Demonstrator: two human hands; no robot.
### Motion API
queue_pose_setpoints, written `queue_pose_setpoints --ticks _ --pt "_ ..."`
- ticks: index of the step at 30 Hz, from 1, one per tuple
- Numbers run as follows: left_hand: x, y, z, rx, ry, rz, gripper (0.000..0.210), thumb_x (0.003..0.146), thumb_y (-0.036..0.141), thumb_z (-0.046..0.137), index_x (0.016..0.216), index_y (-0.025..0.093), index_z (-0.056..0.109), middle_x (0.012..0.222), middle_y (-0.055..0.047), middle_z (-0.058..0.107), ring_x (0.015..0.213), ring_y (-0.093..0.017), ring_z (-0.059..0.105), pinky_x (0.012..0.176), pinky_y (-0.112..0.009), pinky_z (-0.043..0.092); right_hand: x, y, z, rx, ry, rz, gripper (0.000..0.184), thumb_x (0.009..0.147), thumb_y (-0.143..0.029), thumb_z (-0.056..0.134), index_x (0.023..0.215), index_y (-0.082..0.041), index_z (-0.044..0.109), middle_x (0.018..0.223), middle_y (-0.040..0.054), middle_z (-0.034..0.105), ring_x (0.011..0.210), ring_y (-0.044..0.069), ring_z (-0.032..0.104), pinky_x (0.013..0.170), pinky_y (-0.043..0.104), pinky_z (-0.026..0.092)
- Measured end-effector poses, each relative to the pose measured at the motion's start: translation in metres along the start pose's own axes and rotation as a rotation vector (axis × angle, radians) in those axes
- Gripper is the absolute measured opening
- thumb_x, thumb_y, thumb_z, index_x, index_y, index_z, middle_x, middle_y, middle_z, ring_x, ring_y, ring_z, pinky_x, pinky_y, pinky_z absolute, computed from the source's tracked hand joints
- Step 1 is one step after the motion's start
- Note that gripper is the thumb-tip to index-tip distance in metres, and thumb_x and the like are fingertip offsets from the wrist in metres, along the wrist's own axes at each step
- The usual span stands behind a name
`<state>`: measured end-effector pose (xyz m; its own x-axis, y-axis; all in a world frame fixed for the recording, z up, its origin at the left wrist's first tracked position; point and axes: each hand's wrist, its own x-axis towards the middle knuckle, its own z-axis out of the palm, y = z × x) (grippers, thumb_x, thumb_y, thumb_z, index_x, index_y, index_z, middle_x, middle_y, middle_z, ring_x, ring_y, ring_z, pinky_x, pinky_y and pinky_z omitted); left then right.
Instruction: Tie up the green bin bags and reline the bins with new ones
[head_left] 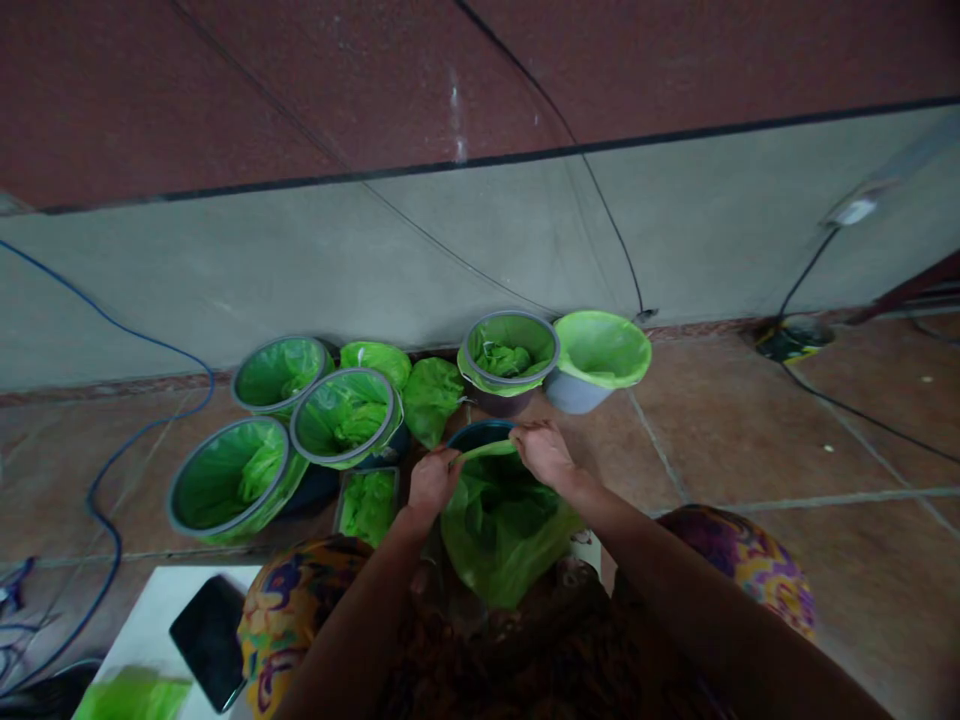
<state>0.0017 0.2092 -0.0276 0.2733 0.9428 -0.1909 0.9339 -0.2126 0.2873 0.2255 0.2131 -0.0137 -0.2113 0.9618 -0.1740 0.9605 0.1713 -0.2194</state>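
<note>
A green plastic bag hangs with its mouth spread over a dark bin with a blue rim, between my knees. My left hand has its fingers closed on the bag's edge at the bin's left side. On the right, my right hand grips the same edge, and a rolled strip of the bag runs taut between both hands. The near part of the bag droops over the bin's front toward my lap. Much of the bin is hidden by the bag.
Several lined bins stand ahead: a grey-rimmed bin, a pale bin, and others at left, such as a bin. A green tied bag and a small lined basket sit between. A phone lies at lower left. A blue cable crosses the floor.
</note>
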Motion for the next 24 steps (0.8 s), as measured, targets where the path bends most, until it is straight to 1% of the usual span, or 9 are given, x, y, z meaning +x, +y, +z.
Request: queue_pose_setpoints --ticks 2,4,8,10,12,15,18,21,24 --pt "0.0 0.0 0.0 0.013 0.015 -0.01 0.028 0.097 0.034 0.044 0.095 0.02 0.069 0.101 -0.006 0.069 0.092 -0.016 0.064 0.082 -0.024 0.045 0.0 -0.001 -0.002 -0.015 -0.034 0.062 0.031 0.095 -0.022 0.039 0.096 -0.019 0.07 0.094 0.0111 0.073 0.091 0.022 0.065 0.085 0.032 0.041" --pt "0.001 0.0 -0.001 0.027 0.023 -0.027 0.025 0.096 0.03 0.045 0.097 0.021 0.069 0.103 -0.006 0.069 0.094 -0.016 0.064 0.083 -0.023 0.045 0.0 -0.002 -0.004 -0.023 -0.028 0.108 0.032 0.096 -0.024 0.039 0.097 -0.018 0.07 0.092 0.0123 0.074 0.085 0.022 0.067 0.079 0.03 0.043" --pt "0.003 -0.004 0.001 0.063 0.006 -0.094 0.023 0.092 0.018 0.046 0.098 0.019 0.068 0.105 -0.007 0.068 0.099 -0.018 0.064 0.086 -0.025 0.046 -0.003 0.002 -0.001 0.016 0.037 0.114 0.032 0.09 -0.017 0.045 0.114 -0.018 0.066 0.102 0.012 0.073 0.094 0.023 0.067 0.084 0.03 0.044" --pt "0.003 -0.005 0.002 0.081 -0.022 -0.145 0.024 0.091 0.015 0.045 0.098 0.017 0.068 0.105 -0.009 0.069 0.1 -0.019 0.064 0.087 -0.026 0.046 -0.004 0.007 0.006 0.067 0.059 0.177 0.039 0.087 -0.016 0.049 0.124 -0.018 0.061 0.108 0.0115 0.072 0.098 0.023 0.067 0.086 0.029 0.045" --pt "0.003 -0.003 0.003 0.098 -0.039 -0.176 0.027 0.088 0.013 0.047 0.105 0.016 0.067 0.108 -0.011 0.068 0.104 -0.021 0.063 0.09 -0.028 0.046 -0.005 0.013 0.015 0.138 0.047 0.274 0.041 0.086 -0.017 0.051 0.126 -0.018 0.06 0.109 0.011 0.072 0.099 0.023 0.067 0.085 0.028 0.046" --pt "0.009 0.009 0.002 0.129 -0.024 -0.149 0.038 0.083 0.013 0.052 0.12 0.016 0.061 0.118 -0.013 0.066 0.112 -0.024 0.059 0.096 -0.033 0.044 -0.007 0.021 0.029 0.261 -0.003 0.372 0.032 0.087 -0.02 0.052 0.115 -0.019 0.068 0.105 0.0086 0.074 0.099 0.021 0.068 0.084 0.026 0.047" --pt "0.024 0.027 0.003 0.131 -0.021 -0.052 0.044 0.084 0.024 0.057 0.127 0.017 0.057 0.125 -0.013 0.063 0.117 -0.027 0.057 0.1 -0.04 0.042 -0.005 0.026 0.036 0.364 -0.013 0.367 0.025 0.087 -0.019 0.052 0.101 -0.02 0.073 0.103 0.0057 0.075 0.097 0.02 0.068 0.084 0.025 0.047" --pt "0.043 0.04 0.007 0.109 -0.109 0.028 0.037 0.088 0.034 0.054 0.121 0.018 0.062 0.12 -0.011 0.067 0.114 -0.027 0.059 0.101 -0.042 0.042 -0.002 0.032 0.035 0.49 0.027 0.313 0.024 0.087 -0.016 0.051 0.097 -0.02 0.073 0.1 0.0031 0.075 0.093 0.017 0.068 0.084 0.024 0.047" --pt "0.056 0.04 0.01 0.087 -0.179 0.022 0.028 0.093 0.032 0.047 0.107 0.021 0.068 0.109 -0.008 0.072 0.106 -0.022 0.064 0.096 -0.036 0.045 0.0 0.038 0.035 0.58 0.083 0.287 0.024 0.088 -0.017 0.051 0.099 -0.02 0.071 0.1 0.0023 0.075 0.091 0.015 0.068 0.083 0.023 0.048"
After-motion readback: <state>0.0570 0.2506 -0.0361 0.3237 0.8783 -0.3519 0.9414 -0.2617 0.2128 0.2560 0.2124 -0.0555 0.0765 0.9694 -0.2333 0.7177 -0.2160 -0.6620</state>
